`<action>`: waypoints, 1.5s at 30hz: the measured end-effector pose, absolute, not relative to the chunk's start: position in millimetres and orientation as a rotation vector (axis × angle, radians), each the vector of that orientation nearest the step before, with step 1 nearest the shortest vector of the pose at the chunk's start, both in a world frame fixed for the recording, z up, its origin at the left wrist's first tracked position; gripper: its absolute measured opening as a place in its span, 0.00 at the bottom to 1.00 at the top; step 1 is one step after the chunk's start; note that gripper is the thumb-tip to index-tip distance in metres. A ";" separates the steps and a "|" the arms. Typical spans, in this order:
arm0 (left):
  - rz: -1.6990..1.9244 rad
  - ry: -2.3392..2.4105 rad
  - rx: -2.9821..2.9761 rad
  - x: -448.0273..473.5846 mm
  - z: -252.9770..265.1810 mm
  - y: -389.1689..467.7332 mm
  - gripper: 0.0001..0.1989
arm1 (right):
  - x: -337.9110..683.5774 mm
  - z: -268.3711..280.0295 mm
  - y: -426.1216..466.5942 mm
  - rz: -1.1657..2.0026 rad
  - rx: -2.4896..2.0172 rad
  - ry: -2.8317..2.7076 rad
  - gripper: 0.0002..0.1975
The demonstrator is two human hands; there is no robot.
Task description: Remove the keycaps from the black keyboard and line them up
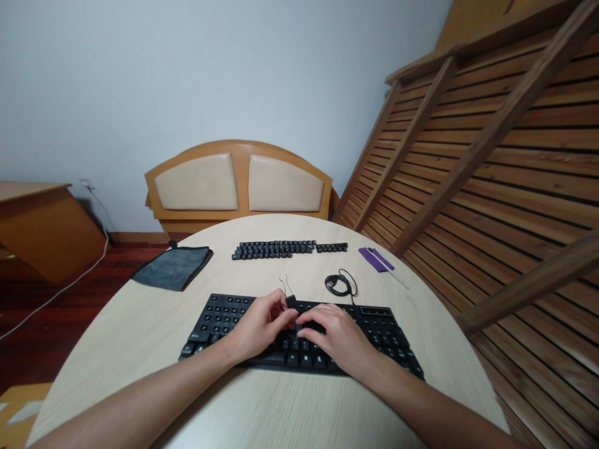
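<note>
A black keyboard (pixel 276 358) lies in front of me, with bare key sockets across its left and upper part and several keycaps still on its lower rows. My left hand (pixel 264 321) is above its middle, closed on a wire keycap puller (pixel 291 302) whose black handle shows by the fingers and whose two thin wires point away from me. Close beside it, my right hand (pixel 330 330) is curled over the keyboard, thumb and fingertips drawn together near the left fingertips. Whatever small thing lies between them is hard to make out.
Loose black keycaps (pixel 274 249) lie in rows at the table's far side, beside a smaller group (pixel 332 247). A coiled cable (pixel 339 285) sits behind the keyboard. A purple cloth with a thin stick (pixel 377 259) is at right, a dark grey cloth (pixel 173 268) at left.
</note>
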State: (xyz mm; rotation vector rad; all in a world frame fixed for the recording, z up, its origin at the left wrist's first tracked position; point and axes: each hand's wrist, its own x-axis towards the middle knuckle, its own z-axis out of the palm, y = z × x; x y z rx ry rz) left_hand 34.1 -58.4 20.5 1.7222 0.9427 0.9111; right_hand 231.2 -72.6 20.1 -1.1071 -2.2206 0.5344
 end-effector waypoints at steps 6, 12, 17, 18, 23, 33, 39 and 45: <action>0.922 0.937 1.748 33.5 19.3 -57.6 0.12 | 234.8 21.9 -71.8 0.271 -0.975 -2.434 0.07; 0.890 0.895 1.633 35.3 17.6 -57.1 0.12 | 235.9 28.2 -74.8 -0.133 -0.874 -2.679 0.12; 0.882 0.929 1.722 33.9 17.6 -58.3 0.11 | 231.0 29.2 -75.7 -0.238 -0.904 -2.695 0.10; 0.884 0.935 1.742 33.6 17.4 -58.4 0.11 | 230.6 28.7 -75.4 -0.233 -0.907 -2.691 0.09; 0.880 1.009 1.883 33.0 16.2 -58.3 0.10 | 232.3 27.0 -73.8 -0.146 -0.946 -2.657 0.10; 0.895 1.012 1.840 33.9 15.5 -58.4 0.11 | 238.1 27.4 -71.2 -0.126 -0.893 -2.631 0.05; 0.919 1.034 1.775 34.3 14.6 -57.8 0.11 | 239.2 40.9 -76.5 0.070 -0.951 -2.673 0.07; 0.987 1.068 1.772 33.8 12.3 -53.7 0.11 | 239.9 39.4 -74.0 0.267 -0.955 -2.614 0.09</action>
